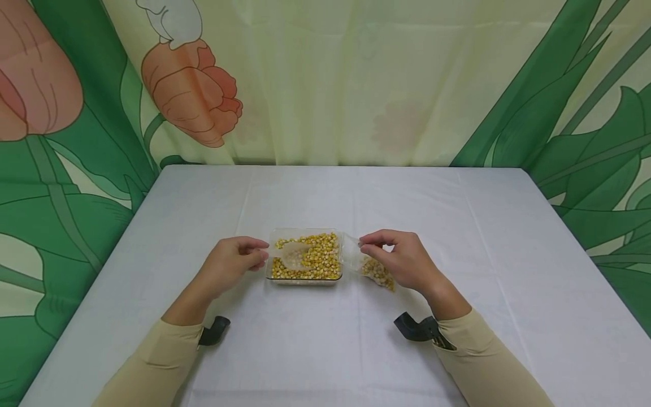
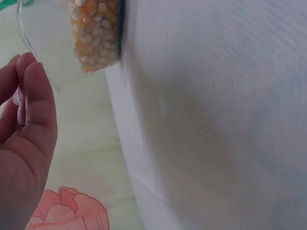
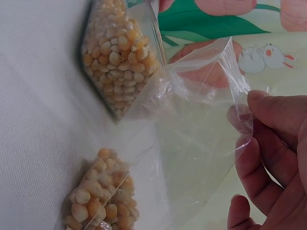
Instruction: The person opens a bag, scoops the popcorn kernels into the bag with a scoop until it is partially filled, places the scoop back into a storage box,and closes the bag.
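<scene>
A clear rectangular container (image 1: pixel 304 282) of yellow corn kernels (image 1: pixel 322 251) stands before me. A pale translucent scoop (image 1: pixel 294 255) lies over the kernels, its handle end toward my left hand (image 1: pixel 236 260). The left thumb and fingers pinch that end at the container's left rim; in the left wrist view the fingers (image 2: pixel 36 91) mostly hide it. My right hand (image 1: pixel 404 257) pinches the top edge of a clear plastic bag (image 3: pixel 192 129) between thumb and fingers. Corn kernels (image 3: pixel 103 194) fill the bag's lower part, and its mouth side reaches the container's right rim.
A white cloth covers the table (image 1: pixel 315 345). Behind it hangs a curtain (image 1: pixel 325 85) printed with flowers and leaves. Black wrist mounts (image 1: pixel 416 327) stick out from both sleeves near the tabletop.
</scene>
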Demonstrator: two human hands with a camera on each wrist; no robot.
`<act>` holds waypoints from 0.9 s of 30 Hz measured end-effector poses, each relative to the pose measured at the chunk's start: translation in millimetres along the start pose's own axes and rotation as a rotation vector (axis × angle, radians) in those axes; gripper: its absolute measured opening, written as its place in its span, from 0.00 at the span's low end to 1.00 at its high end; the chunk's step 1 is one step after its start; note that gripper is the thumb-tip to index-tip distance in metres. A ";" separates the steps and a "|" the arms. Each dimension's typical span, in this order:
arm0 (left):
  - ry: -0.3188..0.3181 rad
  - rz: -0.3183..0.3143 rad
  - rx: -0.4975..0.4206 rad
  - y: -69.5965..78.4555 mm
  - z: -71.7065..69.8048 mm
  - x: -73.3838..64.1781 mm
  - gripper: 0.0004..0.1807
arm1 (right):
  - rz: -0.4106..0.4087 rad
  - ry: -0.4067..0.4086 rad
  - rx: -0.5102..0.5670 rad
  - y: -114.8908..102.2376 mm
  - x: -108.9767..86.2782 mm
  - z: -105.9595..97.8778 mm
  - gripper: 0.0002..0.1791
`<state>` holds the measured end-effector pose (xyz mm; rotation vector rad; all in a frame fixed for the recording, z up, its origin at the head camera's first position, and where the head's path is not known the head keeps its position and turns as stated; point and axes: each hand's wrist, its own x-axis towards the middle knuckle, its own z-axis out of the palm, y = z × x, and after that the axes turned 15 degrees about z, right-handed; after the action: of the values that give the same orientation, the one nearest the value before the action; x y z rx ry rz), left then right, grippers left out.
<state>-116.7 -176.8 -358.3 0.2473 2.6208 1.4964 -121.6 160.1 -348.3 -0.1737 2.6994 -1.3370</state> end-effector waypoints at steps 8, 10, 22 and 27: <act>-0.006 0.035 -0.037 -1.4 1.0 -0.2 0.15 | -0.002 0.004 -0.005 -0.5 0.3 -0.3 0.07; -0.007 0.030 -0.073 -1.8 1.0 0.4 0.16 | -0.001 0.003 -0.005 -0.7 0.5 -0.4 0.07; -0.033 0.053 -0.149 -0.1 1.7 1.4 0.16 | -0.002 -0.001 0.001 0.2 0.7 -0.4 0.07; -0.052 0.052 -0.129 0.7 1.7 2.4 0.15 | -0.006 -0.001 0.003 1.0 0.4 -0.5 0.07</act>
<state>-118.7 -174.6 -358.6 0.3391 2.4843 1.6443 -122.1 161.0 -348.8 -0.1818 2.6981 -1.3417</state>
